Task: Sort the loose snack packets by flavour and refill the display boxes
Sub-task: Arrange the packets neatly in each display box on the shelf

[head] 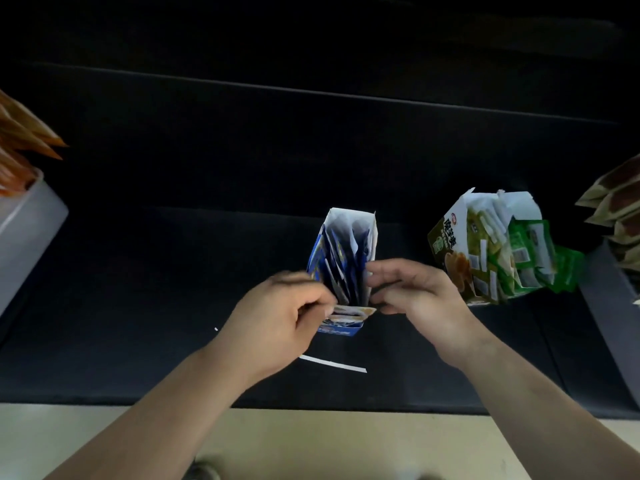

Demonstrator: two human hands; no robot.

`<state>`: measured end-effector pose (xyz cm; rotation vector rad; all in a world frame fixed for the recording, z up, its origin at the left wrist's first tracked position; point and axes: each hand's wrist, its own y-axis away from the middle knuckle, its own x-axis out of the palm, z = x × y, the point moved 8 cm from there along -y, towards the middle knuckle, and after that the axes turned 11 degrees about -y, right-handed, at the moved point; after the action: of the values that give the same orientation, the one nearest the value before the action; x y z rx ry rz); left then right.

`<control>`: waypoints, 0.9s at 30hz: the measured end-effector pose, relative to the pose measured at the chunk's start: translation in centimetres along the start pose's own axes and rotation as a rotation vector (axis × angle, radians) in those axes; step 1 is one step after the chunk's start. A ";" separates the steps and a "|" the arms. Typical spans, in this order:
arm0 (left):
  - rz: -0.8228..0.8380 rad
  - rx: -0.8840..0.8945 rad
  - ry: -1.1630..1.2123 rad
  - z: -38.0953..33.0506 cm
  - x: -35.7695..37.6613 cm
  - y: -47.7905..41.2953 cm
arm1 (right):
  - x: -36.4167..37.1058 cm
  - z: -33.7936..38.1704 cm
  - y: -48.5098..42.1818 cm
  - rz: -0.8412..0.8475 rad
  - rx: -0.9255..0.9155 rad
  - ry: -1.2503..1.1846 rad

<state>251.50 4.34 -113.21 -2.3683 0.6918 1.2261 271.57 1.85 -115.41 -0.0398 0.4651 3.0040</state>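
Motion blur on left hand fingertips, what they pinch unclear. Front of blue box mostly hidden behind left hand and right hand. Left edge cuts orange packets, right edge cuts brown packets. Small print on green box unreadable.

Open blue display box, blue packets upright inside; green box nearby

Black tabletop (dimly lit); pale beige floor beneath.
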 end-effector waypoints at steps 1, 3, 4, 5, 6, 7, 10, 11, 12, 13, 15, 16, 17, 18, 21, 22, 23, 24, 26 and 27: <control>-0.024 -0.004 -0.051 0.1 -0.1 0.0 | -0.1 0.1 0.0 -0.029 -0.009 0.029; -0.004 -0.049 -0.105 0.3 -0.1 -0.1 | 0.3 0.2 0.0 -0.047 -0.013 0.056; 0.041 -0.085 -0.108 0.4 0.1 0.1 | 0.6 0.4 0.0 -0.033 -0.010 0.054; 0.084 -0.110 -0.095 0.4 0.6 0.4 | 1.1 0.6 0.0 -0.002 0.000 0.052; 0.106 -0.121 -0.063 0.4 1.1 0.8 | 1.6 0.7 0.0 0.039 0.018 0.057; 0.088 -0.133 0.014 0.5 1.2 1.1 | 2.1 0.7 0.0 0.085 0.035 0.075; -0.111 -0.262 0.301 2.1 0.2 1.5 | 2.7 0.3 0.3 0.156 0.078 0.155; -0.174 -0.328 0.322 2.9 -0.2 1.5 | 2.6 0.1 0.3 0.151 0.094 0.168; -0.219 -0.379 0.292 3.6 -0.6 1.3 | 2.5 -0.1 0.4 0.152 0.108 0.177; -0.241 -0.413 0.238 4.0 -0.9 1.1 | 2.4 -0.3 0.5 0.156 0.116 0.193; -0.215 -0.436 0.228 4.2 -0.4 0.2 | 2.3 -0.6 0.4 0.189 0.138 0.260; -0.199 -0.434 0.270 4.1 0.2 -0.1 | 2.4 -0.7 0.4 0.215 0.155 0.305; -0.193 -0.436 0.312 4.1 0.5 -0.3 | 2.5 -0.9 0.4 0.245 0.176 0.344; -0.191 -0.442 0.339 4.1 0.9 -0.3 | 2.6 -1.1 0.4 0.270 0.193 0.369; -0.205 -0.430 0.360 4.3 0.8 0.3 | 2.5 -1.4 0.3 0.276 0.209 0.360; -0.214 -0.427 0.367 4.3 0.6 0.5 | 2.5 -1.3 0.3 0.271 0.210 0.343; -0.216 -0.423 0.370 4.3 0.4 0.7 | 2.6 -1.3 0.4 0.273 0.211 0.330; -0.208 -0.418 0.372 4.3 0.4 0.8 | 2.7 -1.3 0.5 0.275 0.211 0.317; -0.167 -0.431 0.388 4.1 0.8 0.7 | 2.7 -1.0 0.6 0.259 0.194 0.295; -0.144 -0.448 0.398 4.0 1.1 0.7 | 2.6 -0.7 0.6 0.240 0.165 0.294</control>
<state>249.08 5.66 -116.37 -3.0209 0.3700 0.9278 268.89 1.35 -115.97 -0.4485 0.7979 3.1916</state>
